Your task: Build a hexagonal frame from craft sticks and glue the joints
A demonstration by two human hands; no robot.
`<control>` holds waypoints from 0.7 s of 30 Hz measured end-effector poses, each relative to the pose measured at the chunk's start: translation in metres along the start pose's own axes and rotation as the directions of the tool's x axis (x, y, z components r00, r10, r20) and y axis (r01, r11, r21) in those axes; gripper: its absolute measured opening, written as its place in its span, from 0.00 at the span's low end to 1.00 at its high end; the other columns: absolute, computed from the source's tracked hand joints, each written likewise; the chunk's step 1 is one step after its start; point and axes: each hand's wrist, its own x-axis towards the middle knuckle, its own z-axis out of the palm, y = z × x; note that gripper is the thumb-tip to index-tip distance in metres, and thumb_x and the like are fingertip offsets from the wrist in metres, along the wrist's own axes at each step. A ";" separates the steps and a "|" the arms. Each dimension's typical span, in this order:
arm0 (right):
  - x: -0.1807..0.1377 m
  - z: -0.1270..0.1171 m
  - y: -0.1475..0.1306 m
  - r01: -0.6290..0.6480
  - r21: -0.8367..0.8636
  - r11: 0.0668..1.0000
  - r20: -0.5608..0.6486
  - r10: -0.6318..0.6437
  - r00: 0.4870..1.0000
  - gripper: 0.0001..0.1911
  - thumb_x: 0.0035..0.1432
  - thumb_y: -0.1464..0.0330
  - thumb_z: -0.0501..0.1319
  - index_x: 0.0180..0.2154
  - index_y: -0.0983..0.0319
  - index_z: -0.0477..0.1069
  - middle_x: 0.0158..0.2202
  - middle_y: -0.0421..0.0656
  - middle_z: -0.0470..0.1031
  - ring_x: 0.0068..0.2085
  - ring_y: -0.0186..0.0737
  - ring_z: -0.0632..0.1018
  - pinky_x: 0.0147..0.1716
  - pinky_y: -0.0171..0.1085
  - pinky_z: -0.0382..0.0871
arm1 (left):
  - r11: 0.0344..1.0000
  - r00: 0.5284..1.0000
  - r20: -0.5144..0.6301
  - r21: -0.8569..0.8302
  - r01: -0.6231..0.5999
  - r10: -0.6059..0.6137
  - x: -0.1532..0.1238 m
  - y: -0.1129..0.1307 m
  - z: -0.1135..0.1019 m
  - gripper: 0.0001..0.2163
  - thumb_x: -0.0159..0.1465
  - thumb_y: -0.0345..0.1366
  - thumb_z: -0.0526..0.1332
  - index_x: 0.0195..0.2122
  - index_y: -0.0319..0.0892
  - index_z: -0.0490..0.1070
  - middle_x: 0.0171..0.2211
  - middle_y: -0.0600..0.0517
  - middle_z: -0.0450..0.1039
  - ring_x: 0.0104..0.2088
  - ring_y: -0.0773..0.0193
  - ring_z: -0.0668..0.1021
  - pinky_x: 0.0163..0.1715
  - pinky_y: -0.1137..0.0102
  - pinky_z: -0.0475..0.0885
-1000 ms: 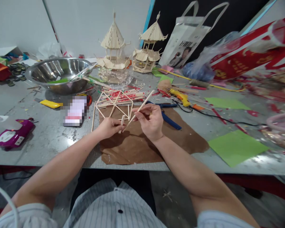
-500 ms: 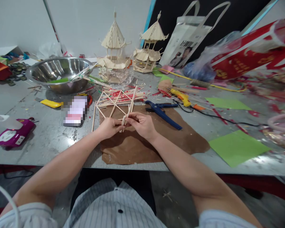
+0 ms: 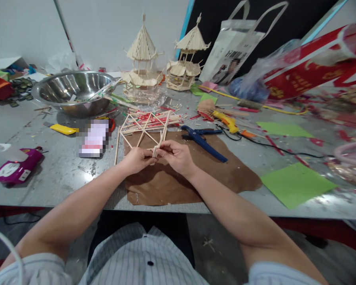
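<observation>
A frame of thin wooden sticks [image 3: 142,130], joined in crossing triangles, is held over a brown sheet [image 3: 178,190]. My left hand [image 3: 137,160] pinches its near corner between thumb and fingers. Pressed close on the other side, my right hand [image 3: 178,156] grips the same corner, where short stick pieces meet. The fingers partly hide that joint. Beyond the frame lies a pile of red and plain sticks [image 3: 172,120]. A blue-handled cutter [image 3: 204,143] rests on the sheet to the right of my right hand.
Two stick-built pagoda models [image 3: 142,51] stand at the back beside a steel bowl [image 3: 74,85]. Left are a phone [image 3: 93,138], a yellow utility knife [image 3: 63,129] and a purple packet [image 3: 20,166]. A yellow glue gun [image 3: 227,120] with a black cord and green paper [image 3: 298,184] lie right.
Both hands stay at the frame's near corner, with only a slight shift of the fingers. A long stick that rose past the frame's right side no longer stands out there.
</observation>
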 end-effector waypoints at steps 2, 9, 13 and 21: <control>0.001 0.000 0.000 -0.003 0.017 1.000 0.013 0.003 1.000 0.10 0.47 0.64 0.61 0.32 0.62 0.68 0.29 0.42 0.75 0.31 0.34 0.76 0.34 0.35 0.71 | 1.000 1.000 0.000 -0.014 0.001 -0.001 0.000 0.000 0.000 0.10 0.55 0.37 0.56 0.27 0.38 0.74 0.18 0.56 0.68 0.21 0.74 0.66 0.21 0.79 0.57; 0.001 0.000 -0.004 -0.011 0.060 0.998 0.072 0.006 0.997 0.11 0.45 0.66 0.62 0.33 0.61 0.70 0.32 0.41 0.76 0.33 0.35 0.77 0.36 0.36 0.72 | 1.000 1.000 -0.006 -0.026 -0.003 0.003 0.000 -0.001 0.002 0.10 0.55 0.37 0.55 0.26 0.38 0.74 0.17 0.56 0.68 0.20 0.74 0.66 0.21 0.79 0.58; 0.001 0.001 -0.007 -0.016 0.028 0.999 0.067 0.014 0.998 0.09 0.45 0.66 0.62 0.32 0.62 0.71 0.30 0.40 0.76 0.31 0.34 0.76 0.32 0.34 0.72 | 1.000 1.000 0.000 -0.026 -0.014 0.014 0.000 0.000 0.002 0.11 0.55 0.37 0.55 0.28 0.38 0.74 0.18 0.56 0.68 0.21 0.74 0.66 0.22 0.79 0.58; 0.000 0.001 -0.008 -0.065 0.045 0.997 0.065 0.062 0.996 0.10 0.45 0.64 0.61 0.32 0.62 0.71 0.29 0.40 0.76 0.26 0.32 0.75 0.21 0.29 0.69 | 1.000 1.000 -0.002 -0.030 -0.005 0.005 0.000 -0.001 0.002 0.11 0.55 0.38 0.55 0.26 0.37 0.73 0.17 0.57 0.66 0.20 0.74 0.64 0.21 0.79 0.57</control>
